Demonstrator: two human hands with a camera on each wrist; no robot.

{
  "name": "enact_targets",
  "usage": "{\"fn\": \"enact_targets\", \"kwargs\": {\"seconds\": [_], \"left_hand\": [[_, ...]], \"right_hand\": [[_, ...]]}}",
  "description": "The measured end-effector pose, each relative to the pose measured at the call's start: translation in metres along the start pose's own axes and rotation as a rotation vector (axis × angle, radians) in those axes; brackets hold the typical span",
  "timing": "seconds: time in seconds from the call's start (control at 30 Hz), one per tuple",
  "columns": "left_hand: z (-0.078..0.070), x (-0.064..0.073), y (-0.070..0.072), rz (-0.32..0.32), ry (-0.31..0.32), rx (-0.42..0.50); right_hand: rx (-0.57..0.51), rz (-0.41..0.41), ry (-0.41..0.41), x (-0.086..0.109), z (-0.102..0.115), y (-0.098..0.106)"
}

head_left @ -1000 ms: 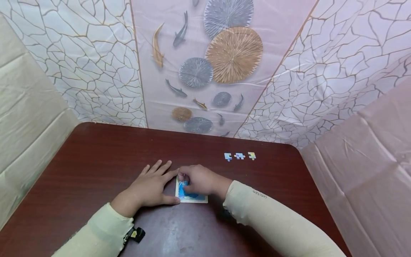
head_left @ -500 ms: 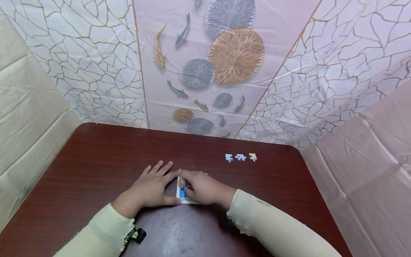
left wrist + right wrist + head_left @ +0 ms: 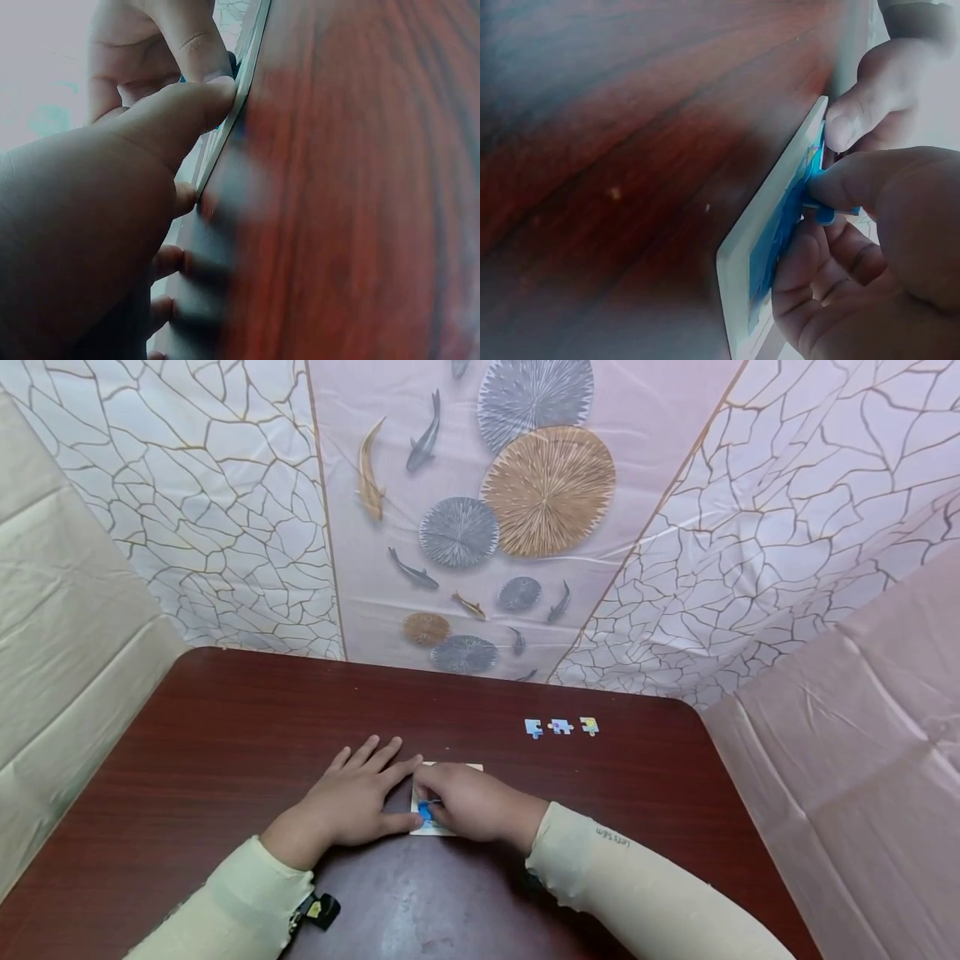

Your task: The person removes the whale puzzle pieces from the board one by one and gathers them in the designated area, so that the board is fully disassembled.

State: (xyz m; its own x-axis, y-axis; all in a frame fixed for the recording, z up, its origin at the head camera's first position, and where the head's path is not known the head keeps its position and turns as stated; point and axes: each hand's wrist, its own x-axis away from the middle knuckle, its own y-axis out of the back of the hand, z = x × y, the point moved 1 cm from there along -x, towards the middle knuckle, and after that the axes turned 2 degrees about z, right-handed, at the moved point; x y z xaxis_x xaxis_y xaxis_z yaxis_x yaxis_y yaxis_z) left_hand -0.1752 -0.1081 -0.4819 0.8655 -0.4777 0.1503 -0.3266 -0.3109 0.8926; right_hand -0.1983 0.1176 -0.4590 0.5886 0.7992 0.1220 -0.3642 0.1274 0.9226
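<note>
A small puzzle board with a pale frame (image 3: 474, 767) and a blue picture lies flat on the table, mostly covered by my right hand (image 3: 476, 802). Between that hand's thumb and fingers I pinch a blue puzzle piece (image 3: 825, 216), tilted up at the picture's surface in the right wrist view. My left hand (image 3: 348, 802) rests on the table with its fingers spread. Its thumb presses the board's near left corner, and its index fingertip touches the far left corner. The part of the picture under my right palm is hidden in the head view.
Three loose puzzle pieces, a left one (image 3: 533, 727), a middle one (image 3: 560, 727) and a right one (image 3: 589, 726), lie in a row at the back right of the dark red table (image 3: 247, 710). Patterned cloth (image 3: 405, 527) hangs behind the table.
My right hand has shifted slightly towards me over the board, uncovering its far edge and covering more of the near part. My left hand stays in place.
</note>
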Motion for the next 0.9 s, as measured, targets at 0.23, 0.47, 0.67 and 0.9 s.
{"fn": "enact_targets", "kwargs": {"seconds": [0.23,0.47,0.67,0.9], "left_hand": [[-0.003,0.0,0.001,-0.02,0.01,-0.003],[-0.004,-0.001,0.0,-0.007,0.026,-0.009],[-0.005,-0.002,0.0,0.007,0.036,-0.012],[-0.004,-0.002,-0.001,0.005,0.041,-0.023]], "right_hand": [[0.125,-0.048,0.073,0.001,0.006,-0.003],[0.025,-0.034,0.052,0.003,0.001,0.001],[-0.217,-0.011,-0.066,0.01,-0.015,0.012],[-0.267,-0.043,-0.179,0.026,-0.03,0.015]]}}
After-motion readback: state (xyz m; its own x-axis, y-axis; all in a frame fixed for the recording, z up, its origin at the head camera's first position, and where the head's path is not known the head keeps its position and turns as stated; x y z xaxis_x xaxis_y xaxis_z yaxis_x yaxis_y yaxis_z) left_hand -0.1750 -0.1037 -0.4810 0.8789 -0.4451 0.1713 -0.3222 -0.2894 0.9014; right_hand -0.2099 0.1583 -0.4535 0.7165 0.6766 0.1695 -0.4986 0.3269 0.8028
